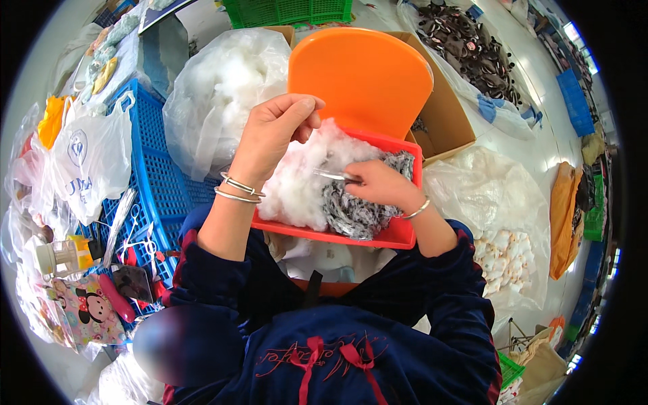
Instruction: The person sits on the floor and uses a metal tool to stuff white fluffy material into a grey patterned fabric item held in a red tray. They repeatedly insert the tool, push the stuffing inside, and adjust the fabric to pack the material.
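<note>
Navy top (337, 337), left hand (278, 133) fingertips pressed together, right hand (385, 184) pinching metal tool (331, 175) over red tray (407, 233), orange seat (361, 77) beyond, blue crate (150, 169) leftward, white floor (550, 138).

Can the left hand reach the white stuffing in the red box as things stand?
Probably yes: the left hand is raised near the white stuffing, which lies exposed, and the right hand seems to leave the left side free.
</note>
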A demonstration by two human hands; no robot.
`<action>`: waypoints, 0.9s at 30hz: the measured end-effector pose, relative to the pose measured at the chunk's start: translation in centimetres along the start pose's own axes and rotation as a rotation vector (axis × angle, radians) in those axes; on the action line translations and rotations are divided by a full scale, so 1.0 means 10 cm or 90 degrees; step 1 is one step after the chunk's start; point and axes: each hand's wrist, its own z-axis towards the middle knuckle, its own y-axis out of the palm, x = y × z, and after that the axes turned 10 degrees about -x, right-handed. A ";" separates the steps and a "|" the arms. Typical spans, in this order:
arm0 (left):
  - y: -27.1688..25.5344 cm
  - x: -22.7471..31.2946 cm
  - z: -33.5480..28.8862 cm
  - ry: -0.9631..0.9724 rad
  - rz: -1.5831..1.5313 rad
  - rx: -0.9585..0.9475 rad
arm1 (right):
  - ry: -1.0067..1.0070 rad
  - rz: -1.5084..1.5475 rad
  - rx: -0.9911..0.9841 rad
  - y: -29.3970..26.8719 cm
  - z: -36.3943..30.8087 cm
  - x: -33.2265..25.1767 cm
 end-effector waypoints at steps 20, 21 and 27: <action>0.24 -0.30 -0.05 -0.198 0.200 -0.306 | -0.141 0.544 0.193 -0.48 -0.63 -0.06; 0.22 -0.28 -0.05 -0.198 0.206 -0.296 | -0.150 0.567 0.202 -0.50 -0.64 -0.02; 0.24 -0.23 -0.05 -0.183 0.193 -0.254 | -0.164 0.632 0.245 -0.52 -0.63 -0.01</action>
